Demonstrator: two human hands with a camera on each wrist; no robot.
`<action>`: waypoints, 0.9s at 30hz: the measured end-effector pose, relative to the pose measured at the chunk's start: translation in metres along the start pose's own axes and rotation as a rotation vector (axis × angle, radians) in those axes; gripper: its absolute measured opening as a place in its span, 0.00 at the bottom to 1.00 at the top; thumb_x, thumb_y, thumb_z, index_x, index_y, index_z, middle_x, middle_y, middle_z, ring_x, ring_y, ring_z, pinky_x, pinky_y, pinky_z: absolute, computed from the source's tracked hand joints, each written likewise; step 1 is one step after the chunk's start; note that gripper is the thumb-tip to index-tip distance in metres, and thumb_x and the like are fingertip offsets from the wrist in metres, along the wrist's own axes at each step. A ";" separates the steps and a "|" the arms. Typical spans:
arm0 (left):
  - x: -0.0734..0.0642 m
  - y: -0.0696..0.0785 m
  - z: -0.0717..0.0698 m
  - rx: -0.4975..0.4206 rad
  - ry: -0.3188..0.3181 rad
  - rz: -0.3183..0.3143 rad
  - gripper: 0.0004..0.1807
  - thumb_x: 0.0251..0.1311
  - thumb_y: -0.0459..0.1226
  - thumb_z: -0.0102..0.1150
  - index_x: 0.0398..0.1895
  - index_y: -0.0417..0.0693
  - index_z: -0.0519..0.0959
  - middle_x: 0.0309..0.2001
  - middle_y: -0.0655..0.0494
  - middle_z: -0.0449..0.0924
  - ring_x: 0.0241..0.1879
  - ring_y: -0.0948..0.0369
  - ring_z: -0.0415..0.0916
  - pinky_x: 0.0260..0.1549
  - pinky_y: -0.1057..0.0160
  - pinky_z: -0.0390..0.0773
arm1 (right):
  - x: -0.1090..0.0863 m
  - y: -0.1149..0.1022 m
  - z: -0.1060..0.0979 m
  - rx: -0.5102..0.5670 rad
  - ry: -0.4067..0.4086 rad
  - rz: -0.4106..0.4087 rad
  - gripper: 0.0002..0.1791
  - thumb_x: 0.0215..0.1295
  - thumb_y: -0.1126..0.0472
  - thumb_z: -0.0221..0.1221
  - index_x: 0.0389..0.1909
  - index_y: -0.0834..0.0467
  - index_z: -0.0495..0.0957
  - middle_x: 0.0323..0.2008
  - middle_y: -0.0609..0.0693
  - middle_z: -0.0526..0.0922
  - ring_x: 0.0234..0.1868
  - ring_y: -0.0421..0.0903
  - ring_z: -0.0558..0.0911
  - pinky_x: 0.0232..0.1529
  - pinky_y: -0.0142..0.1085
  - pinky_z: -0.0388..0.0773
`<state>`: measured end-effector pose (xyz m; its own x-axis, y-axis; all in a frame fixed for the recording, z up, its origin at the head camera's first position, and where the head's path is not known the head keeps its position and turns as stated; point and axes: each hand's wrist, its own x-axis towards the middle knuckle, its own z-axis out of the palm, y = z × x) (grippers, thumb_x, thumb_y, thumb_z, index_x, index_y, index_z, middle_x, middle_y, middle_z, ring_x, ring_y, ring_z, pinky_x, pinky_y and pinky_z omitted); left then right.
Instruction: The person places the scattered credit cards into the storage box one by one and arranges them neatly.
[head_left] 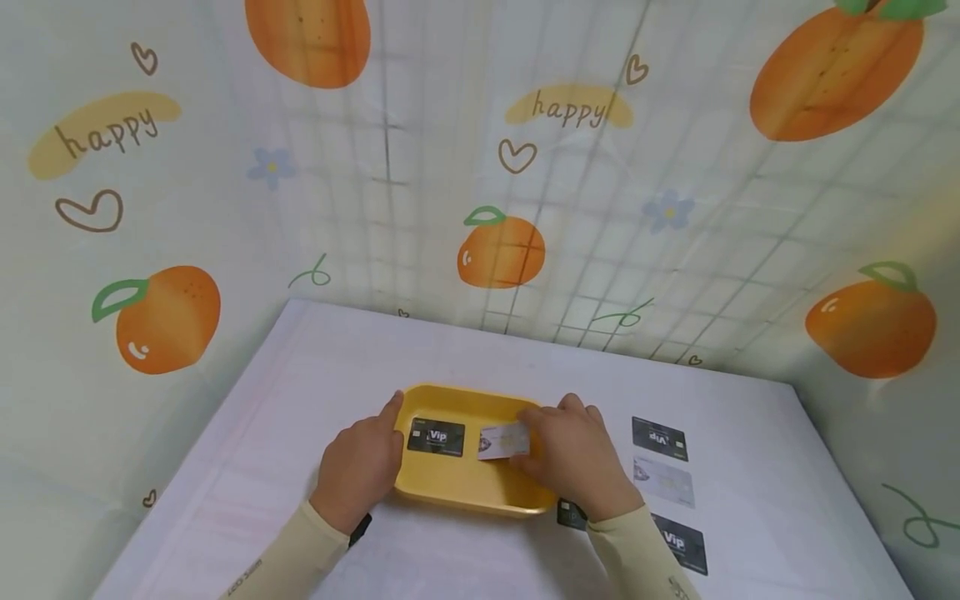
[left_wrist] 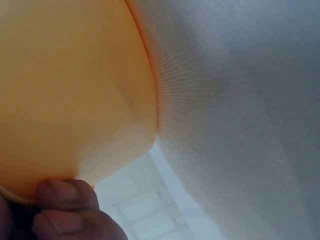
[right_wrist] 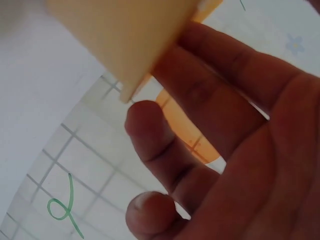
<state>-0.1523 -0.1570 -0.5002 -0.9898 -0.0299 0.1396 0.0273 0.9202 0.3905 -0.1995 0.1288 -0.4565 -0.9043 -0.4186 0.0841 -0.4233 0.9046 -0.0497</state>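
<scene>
A yellow tray [head_left: 472, 492] is in the middle of the head view, with a black Vip card [head_left: 437, 437] lying in its left half. My left hand [head_left: 362, 467] grips the tray's left end; in the left wrist view its fingertips [left_wrist: 65, 192] bend against the tray wall [left_wrist: 100, 100]. Over the right end of the tray, my right hand [head_left: 573, 454] pinches a silver card [head_left: 498, 442] by its right side, inside the tray. The right wrist view shows the fingers [right_wrist: 150, 125] reaching over the tray rim, and there the card is hidden.
To the right on the white table [head_left: 757, 467], a black card [head_left: 660, 438], a silver card [head_left: 665, 481] and another black card [head_left: 684, 546] lie in a column. One more black card [head_left: 570, 515] shows partly beneath the right wrist. A fruit-print curtain [head_left: 420, 217] stands behind.
</scene>
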 end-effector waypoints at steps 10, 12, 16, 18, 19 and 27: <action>0.000 0.001 0.000 -0.003 -0.007 -0.009 0.30 0.75 0.38 0.52 0.79 0.49 0.69 0.15 0.59 0.65 0.13 0.61 0.61 0.13 0.65 0.64 | -0.001 0.001 0.000 0.003 0.042 -0.021 0.35 0.50 0.39 0.80 0.58 0.50 0.87 0.47 0.44 0.89 0.40 0.48 0.69 0.39 0.43 0.64; 0.000 0.001 0.000 -0.006 -0.008 -0.011 0.30 0.75 0.38 0.52 0.79 0.49 0.69 0.15 0.59 0.65 0.13 0.61 0.61 0.13 0.64 0.64 | -0.001 0.002 -0.001 0.005 0.046 -0.029 0.35 0.51 0.39 0.79 0.58 0.50 0.87 0.47 0.44 0.89 0.40 0.48 0.70 0.39 0.43 0.64; -0.001 0.002 0.000 -0.001 -0.009 -0.002 0.30 0.75 0.38 0.52 0.79 0.48 0.69 0.15 0.59 0.65 0.13 0.61 0.61 0.13 0.64 0.64 | -0.006 0.007 -0.006 0.020 0.058 -0.028 0.34 0.52 0.38 0.78 0.58 0.51 0.87 0.49 0.45 0.89 0.42 0.49 0.71 0.41 0.45 0.67; -0.001 0.002 0.001 0.001 -0.004 0.006 0.30 0.75 0.38 0.52 0.79 0.48 0.70 0.15 0.59 0.65 0.13 0.61 0.61 0.13 0.64 0.64 | -0.008 0.013 -0.010 0.039 0.070 -0.025 0.34 0.53 0.37 0.78 0.58 0.51 0.87 0.50 0.46 0.89 0.43 0.50 0.73 0.43 0.47 0.70; -0.001 0.002 0.001 0.002 -0.001 0.010 0.30 0.75 0.38 0.53 0.79 0.48 0.70 0.15 0.59 0.64 0.13 0.61 0.61 0.12 0.64 0.64 | -0.010 0.017 -0.012 0.052 0.081 -0.023 0.34 0.54 0.38 0.77 0.58 0.51 0.87 0.51 0.46 0.89 0.45 0.51 0.73 0.45 0.48 0.71; -0.001 0.001 0.002 -0.003 -0.009 0.009 0.30 0.75 0.38 0.50 0.79 0.47 0.69 0.15 0.58 0.64 0.12 0.60 0.60 0.12 0.63 0.64 | -0.036 0.066 -0.021 0.183 0.141 0.030 0.31 0.60 0.42 0.75 0.59 0.56 0.86 0.53 0.50 0.88 0.49 0.53 0.77 0.51 0.54 0.75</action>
<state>-0.1516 -0.1550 -0.5021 -0.9906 -0.0178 0.1353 0.0370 0.9191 0.3922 -0.1940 0.2048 -0.4419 -0.9053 -0.3650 0.2173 -0.4112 0.8814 -0.2325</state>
